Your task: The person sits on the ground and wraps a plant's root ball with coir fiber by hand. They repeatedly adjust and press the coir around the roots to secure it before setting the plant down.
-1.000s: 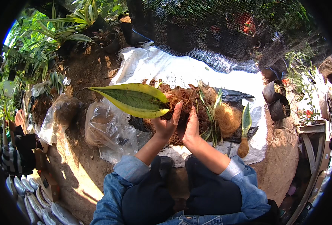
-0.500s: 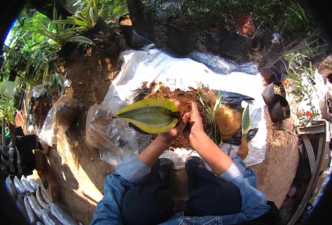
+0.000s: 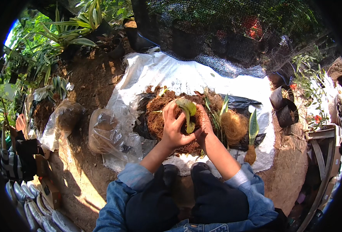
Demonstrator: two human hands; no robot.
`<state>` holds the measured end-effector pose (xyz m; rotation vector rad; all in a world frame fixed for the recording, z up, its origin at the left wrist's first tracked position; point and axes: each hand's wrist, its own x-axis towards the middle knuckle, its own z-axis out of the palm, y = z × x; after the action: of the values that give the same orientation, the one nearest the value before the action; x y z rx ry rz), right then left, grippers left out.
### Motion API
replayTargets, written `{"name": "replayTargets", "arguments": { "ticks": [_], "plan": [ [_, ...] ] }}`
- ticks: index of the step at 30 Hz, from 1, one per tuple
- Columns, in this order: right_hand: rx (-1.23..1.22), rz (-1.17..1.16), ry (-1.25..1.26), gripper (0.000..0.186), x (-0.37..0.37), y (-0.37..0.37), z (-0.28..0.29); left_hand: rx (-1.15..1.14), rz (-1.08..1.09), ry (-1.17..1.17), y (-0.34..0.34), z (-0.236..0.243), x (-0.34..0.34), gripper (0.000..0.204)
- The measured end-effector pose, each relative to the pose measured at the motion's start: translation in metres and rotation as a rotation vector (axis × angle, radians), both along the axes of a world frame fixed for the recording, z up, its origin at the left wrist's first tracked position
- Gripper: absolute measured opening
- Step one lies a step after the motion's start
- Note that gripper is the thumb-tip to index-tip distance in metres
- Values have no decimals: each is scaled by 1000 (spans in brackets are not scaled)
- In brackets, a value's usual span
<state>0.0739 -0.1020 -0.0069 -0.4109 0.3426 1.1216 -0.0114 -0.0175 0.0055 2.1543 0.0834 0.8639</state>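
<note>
Fingers curled, our left hand point(image 3: 173, 124) and right hand point(image 3: 205, 123) cup a yellow-green plant point(image 3: 188, 108) above brown fibre point(image 3: 154, 123) on the white sheet point(image 3: 171, 67); bare earth point(image 3: 287, 162) flanks the sheet, with a box point(image 3: 54, 193) lower left, its markings illegibly small.

One leafy plant point(image 3: 190, 111) between the fingers point(image 3: 169, 113) — to their right, one round bundle of tan fibre point(image 3: 233, 127) and one small plant point(image 3: 253, 127); to their left, two clear plastic bags point(image 3: 103, 129) — and one white sheet point(image 3: 159, 71) beneath.
</note>
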Motion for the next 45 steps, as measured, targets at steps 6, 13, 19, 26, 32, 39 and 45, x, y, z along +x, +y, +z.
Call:
{"name": "replayTargets", "arguments": {
  "ticks": [6, 13, 19, 26, 32, 39, 45],
  "plan": [
    [18, -21, 49, 27, 1, -2, -18, 61, -52, 4, 13, 6, 14, 43],
    [-204, -25, 38, 27, 2, -8, -23, 92, -82, -3, 9, -11, 18, 30],
    [-313, -39, -42, 30, 2, -7, -23, 90, -67, 15, 8, -10, 18, 30],
    [12, 164, -182, 35, 22, -24, 11, 6, -174, -73, 20, -8, 23, 29],
    [-61, -5, -192, 33, 13, -19, 12, -38, 2, -11, 11, 1, 23, 32],
    [-13, 7, -3, 33, 10, -16, -6, -90, 7, -44, 10, 19, 29, 31],
    [93, 119, 59, 46, 16, -11, -10, 11, -92, 86, 13, 8, 23, 33]
  ]
}}
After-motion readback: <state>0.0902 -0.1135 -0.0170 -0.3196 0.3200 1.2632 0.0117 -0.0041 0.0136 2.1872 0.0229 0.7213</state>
